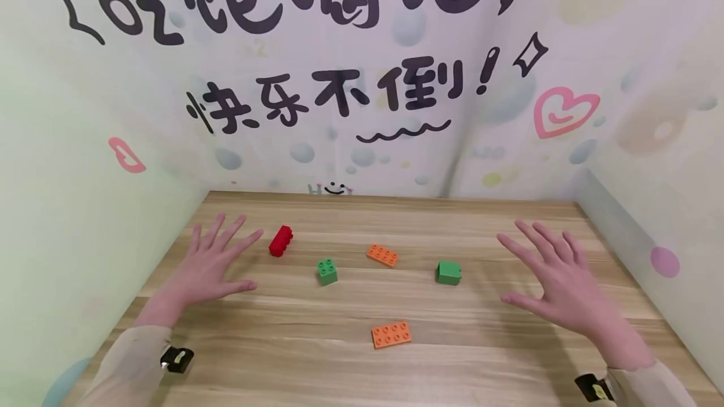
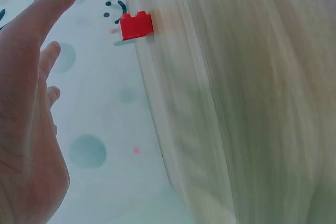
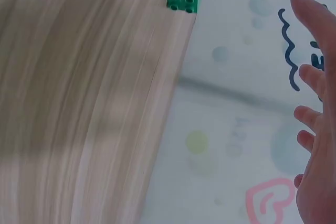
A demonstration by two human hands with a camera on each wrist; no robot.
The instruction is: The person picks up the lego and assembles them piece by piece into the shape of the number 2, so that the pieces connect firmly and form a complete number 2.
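Observation:
My left hand (image 1: pixel 206 269) hovers over the left part of the table with its fingers spread, holding nothing. Nearest to it lies a red brick (image 1: pixel 281 241), tipped on its side; the same red brick (image 2: pixel 136 25) shows in the left wrist view. Over the right part, my right hand (image 1: pixel 565 284) is also spread and bare. A green brick (image 1: pixel 449 273) lies on its side to the left of that hand, its studs facing right. Another green brick (image 1: pixel 327 272) stands studs up near the middle. Two flat orange bricks, a farther one (image 1: pixel 383 255) and a nearer one (image 1: pixel 391 335), lie studs up.
The wooden table (image 1: pixel 283 357) ends at a back wall (image 1: pixel 396 162) with dark lettering and bubble prints. Pale walls (image 1: pixel 68 218) close in the left and right sides. A black band (image 1: pixel 177 358) circles the left wrist, and a similar band (image 1: pixel 594 388) the right.

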